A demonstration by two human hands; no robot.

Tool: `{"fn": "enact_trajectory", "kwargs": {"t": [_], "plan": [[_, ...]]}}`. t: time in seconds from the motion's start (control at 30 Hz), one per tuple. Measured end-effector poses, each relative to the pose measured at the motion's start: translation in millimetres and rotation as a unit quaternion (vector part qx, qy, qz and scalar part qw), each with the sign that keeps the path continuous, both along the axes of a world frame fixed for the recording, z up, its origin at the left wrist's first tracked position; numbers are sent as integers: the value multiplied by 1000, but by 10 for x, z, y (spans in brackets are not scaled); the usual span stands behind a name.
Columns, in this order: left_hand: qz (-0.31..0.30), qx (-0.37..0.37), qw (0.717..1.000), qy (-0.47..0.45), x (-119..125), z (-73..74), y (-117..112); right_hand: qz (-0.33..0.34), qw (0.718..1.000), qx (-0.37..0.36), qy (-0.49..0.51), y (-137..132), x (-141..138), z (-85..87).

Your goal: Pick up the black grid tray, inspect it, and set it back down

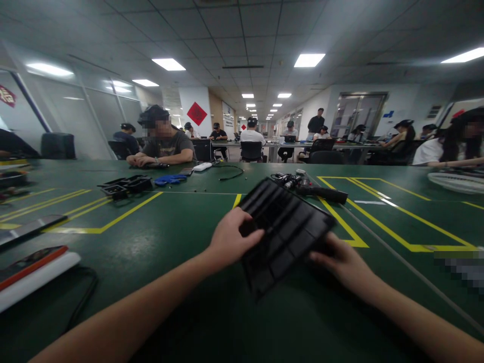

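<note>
A black rectangular tray, its face split into a grid of shallow compartments, hangs tilted above the table and is a little smeared by motion. My left hand grips its left edge, thumb on the face and fingers partly hidden behind. At its lower right corner, my right hand is closed on the edge, with some fingers out of sight behind it. Just beyond the tray lies a dark tool-like thing with a thick black handle and a cluster of small metal parts.
On the green table run yellow tape lines. Black bins, blue gloves and a white box lie further back. At left is a red-and-white device with a black cable. A person sits opposite.
</note>
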State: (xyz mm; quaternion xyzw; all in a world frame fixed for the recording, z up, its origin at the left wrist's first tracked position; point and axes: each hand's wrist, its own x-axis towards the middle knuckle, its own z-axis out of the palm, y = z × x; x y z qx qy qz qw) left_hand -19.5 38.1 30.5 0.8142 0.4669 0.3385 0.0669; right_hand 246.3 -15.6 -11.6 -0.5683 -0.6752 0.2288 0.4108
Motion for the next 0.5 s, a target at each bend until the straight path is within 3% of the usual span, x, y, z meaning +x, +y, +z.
{"fn": "enact_trajectory", "kwargs": {"t": [0.07, 0.13, 0.23, 0.33, 0.5], "plan": [[151, 0, 989, 11, -289, 115, 288, -73, 996, -14, -45, 99, 238, 12], [285, -20, 957, 58, -669, 207, 565, -155, 981, 6, -112, 211, 514, 2], [424, -69, 896, 112, -1256, 252, 830, -226, 952, 4, -209, 329, 827, -33], [485, -137, 854, 131, -1671, 199, 888, -250, 929, -57, -267, 352, 907, -45], [505, -151, 840, 130, -1903, 98, 842, -243, 914, -104, -306, 321, 831, -20]]}}
